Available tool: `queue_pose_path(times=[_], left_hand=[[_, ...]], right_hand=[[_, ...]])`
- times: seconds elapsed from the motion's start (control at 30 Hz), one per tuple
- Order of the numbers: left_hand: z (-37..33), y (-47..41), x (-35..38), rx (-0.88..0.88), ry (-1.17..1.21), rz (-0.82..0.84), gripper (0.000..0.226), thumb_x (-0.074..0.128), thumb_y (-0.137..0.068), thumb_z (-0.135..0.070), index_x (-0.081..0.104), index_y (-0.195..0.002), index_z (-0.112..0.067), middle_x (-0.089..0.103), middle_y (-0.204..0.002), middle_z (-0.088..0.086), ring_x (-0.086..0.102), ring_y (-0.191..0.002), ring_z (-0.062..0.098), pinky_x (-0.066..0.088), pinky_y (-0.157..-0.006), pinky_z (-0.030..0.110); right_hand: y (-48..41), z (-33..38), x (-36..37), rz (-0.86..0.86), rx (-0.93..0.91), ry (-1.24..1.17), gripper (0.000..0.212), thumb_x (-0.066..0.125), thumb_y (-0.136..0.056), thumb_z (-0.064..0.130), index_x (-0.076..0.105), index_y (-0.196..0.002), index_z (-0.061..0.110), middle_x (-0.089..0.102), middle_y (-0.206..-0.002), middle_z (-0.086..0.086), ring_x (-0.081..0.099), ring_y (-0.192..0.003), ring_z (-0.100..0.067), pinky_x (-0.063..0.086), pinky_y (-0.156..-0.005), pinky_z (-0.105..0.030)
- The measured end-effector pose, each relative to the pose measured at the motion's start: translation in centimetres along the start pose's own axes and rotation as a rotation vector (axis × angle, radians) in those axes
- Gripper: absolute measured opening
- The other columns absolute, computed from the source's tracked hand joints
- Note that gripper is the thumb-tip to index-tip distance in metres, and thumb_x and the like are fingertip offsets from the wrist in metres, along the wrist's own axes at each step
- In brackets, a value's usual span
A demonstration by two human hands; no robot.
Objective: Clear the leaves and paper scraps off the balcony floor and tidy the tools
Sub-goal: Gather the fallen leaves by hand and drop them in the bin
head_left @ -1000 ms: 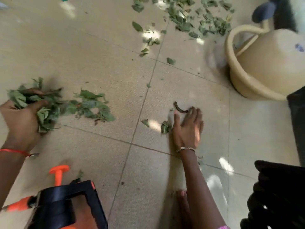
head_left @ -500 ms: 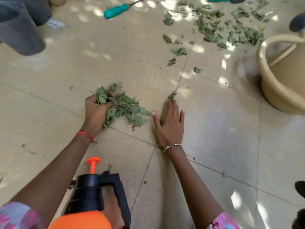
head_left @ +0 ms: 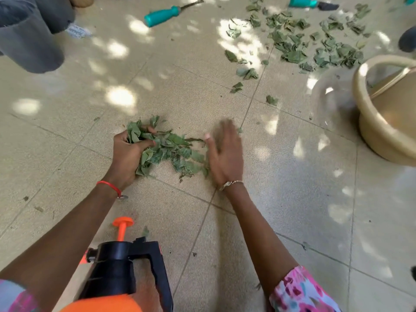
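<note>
Two hands gather a small heap of crumpled green leaves (head_left: 180, 152) on the beige tiled balcony floor (head_left: 292, 199).

The left hand (head_left: 127, 154) has its fingers and thumb curled round a bunch at the heap's left end. The right hand (head_left: 225, 158), blurred, lies flat with straight fingers against the heap's right edge and holds nothing. A wider scatter of green leaf scraps (head_left: 315, 41) lies well apart at the far right, near a tan plastic basin (head_left: 369, 122). A teal-handled hand tool (head_left: 162, 14) lies on the far tiles, and a second teal-handled tool (head_left: 304, 2) beyond the scatter. An orange spray bottle with a black pump head (head_left: 121, 273) stands between the forearms.
</note>
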State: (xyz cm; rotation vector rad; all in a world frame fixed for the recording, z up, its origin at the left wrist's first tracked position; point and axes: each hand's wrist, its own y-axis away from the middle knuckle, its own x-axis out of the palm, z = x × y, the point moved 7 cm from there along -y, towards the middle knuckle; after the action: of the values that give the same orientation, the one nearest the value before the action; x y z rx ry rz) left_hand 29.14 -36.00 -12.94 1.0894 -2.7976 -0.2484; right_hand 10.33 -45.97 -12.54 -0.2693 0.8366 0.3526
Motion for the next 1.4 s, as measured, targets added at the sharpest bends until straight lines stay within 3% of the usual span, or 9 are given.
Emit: queue_pose_path(times=[0.17, 0.3, 0.43, 0.63, 0.73, 0.87, 1.17, 1.3, 1.4], left_hand=[[0.2, -0.2, -0.2, 0.007, -0.002, 0.009, 0.031, 0.058, -0.077, 0.015, 0.061, -0.077, -0.016, 0.070, -0.076, -0.014, 0.067, -0.090, 0.006, 0.055, -0.079, 0.023], [0.8, -0.5, -0.8, -0.045, 0.079, -0.016, 0.029, 0.059, -0.078, 0.013, 0.063, -0.079, -0.015, 0.071, -0.071, -0.010, 0.070, -0.075, 0.009, 0.057, -0.074, 0.028], [1.4, -0.9, -1.9, -0.140, 0.364, -0.061, 0.032, 0.052, -0.080, 0.013, 0.065, -0.074, -0.015, 0.070, -0.077, 0.000, 0.069, -0.080, 0.019, 0.058, -0.072, 0.033], [1.3, -1.4, -5.7, -0.155, 0.418, -0.233, 0.034, 0.053, -0.079, 0.012, 0.067, -0.066, -0.016, 0.069, -0.066, 0.001, 0.068, -0.065, 0.016, 0.056, -0.060, 0.025], [1.2, -1.5, -7.5, -0.122, 0.380, -0.250, 0.038, 0.055, -0.077, 0.012, 0.070, -0.060, -0.018, 0.069, -0.067, 0.000, 0.068, -0.067, 0.016, 0.056, -0.061, 0.024], [1.2, -1.3, -7.0, -0.110, 0.269, -0.257, 0.038, 0.058, -0.075, 0.014, 0.071, -0.059, -0.018, 0.070, -0.064, -0.002, 0.068, -0.064, 0.015, 0.055, -0.059, 0.023], [0.4, -1.1, -6.6, -0.093, 0.230, -0.256, 0.026, 0.057, -0.075, 0.015, 0.063, -0.071, -0.010, 0.067, -0.059, -0.005, 0.066, -0.058, 0.012, 0.054, -0.058, 0.022], [0.6, -1.2, -7.0, -0.111, 0.234, -0.252, 0.025, 0.058, -0.074, 0.015, 0.062, -0.070, -0.010, 0.067, -0.060, -0.003, 0.065, -0.059, 0.013, 0.054, -0.060, 0.024], [0.7, -1.2, -6.9, -0.118, 0.234, -0.242, 0.025, 0.057, -0.075, 0.015, 0.061, -0.072, -0.009, 0.066, -0.059, -0.003, 0.065, -0.059, 0.012, 0.054, -0.059, 0.024]], right_hand=[[-1.7, -4.8, -2.7, -0.062, 0.341, 0.222, 0.069, 0.023, -0.096, 0.053, 0.013, -0.148, 0.008, 0.007, -0.156, -0.010, -0.001, -0.144, -0.021, -0.005, -0.118, -0.038], [-0.4, -1.0, 0.8, 0.279, -0.047, 0.142, 0.078, 0.009, -0.088, 0.062, 0.003, -0.149, 0.014, 0.001, -0.156, -0.002, -0.002, -0.144, -0.015, -0.014, -0.111, -0.031], [0.5, -0.3, 0.2, 0.306, 0.046, -0.303, 0.079, 0.023, -0.083, 0.067, 0.008, -0.148, 0.026, 0.007, -0.156, 0.005, 0.008, -0.143, -0.010, 0.007, -0.116, -0.036], [4.2, 1.7, 2.4, 0.313, -0.167, 0.259, 0.122, 0.023, -0.058, 0.090, -0.007, -0.148, 0.014, -0.009, -0.156, -0.003, -0.009, -0.144, -0.015, -0.009, -0.116, -0.037], [2.9, 3.4, 4.1, 0.316, -0.257, 0.233, 0.128, 0.029, -0.054, 0.090, -0.004, -0.148, 0.009, -0.006, -0.157, -0.007, -0.008, -0.144, -0.018, -0.005, -0.117, -0.038], [0.2, 4.6, 4.9, 0.275, -0.224, 0.148, 0.110, 0.039, -0.065, 0.083, 0.008, -0.148, 0.018, 0.001, -0.157, -0.005, -0.002, -0.144, -0.019, -0.001, -0.118, -0.040], [-1.8, 9.2, 9.9, 0.548, -0.485, 0.125, 0.069, 0.052, -0.084, 0.058, 0.033, -0.142, 0.026, 0.022, -0.153, 0.005, 0.008, -0.144, -0.013, -0.002, -0.118, -0.037], [-0.5, 8.8, 8.4, 0.520, -0.504, -0.176, 0.041, 0.064, -0.085, 0.031, 0.060, -0.120, 0.010, 0.049, -0.137, -0.006, 0.038, -0.133, -0.016, 0.024, -0.115, -0.040], [0.2, 6.3, 5.7, 0.490, -0.306, -0.277, 0.049, 0.066, -0.078, 0.048, 0.060, -0.119, 0.022, 0.046, -0.139, 0.003, 0.043, -0.127, -0.010, 0.038, -0.106, -0.037]])
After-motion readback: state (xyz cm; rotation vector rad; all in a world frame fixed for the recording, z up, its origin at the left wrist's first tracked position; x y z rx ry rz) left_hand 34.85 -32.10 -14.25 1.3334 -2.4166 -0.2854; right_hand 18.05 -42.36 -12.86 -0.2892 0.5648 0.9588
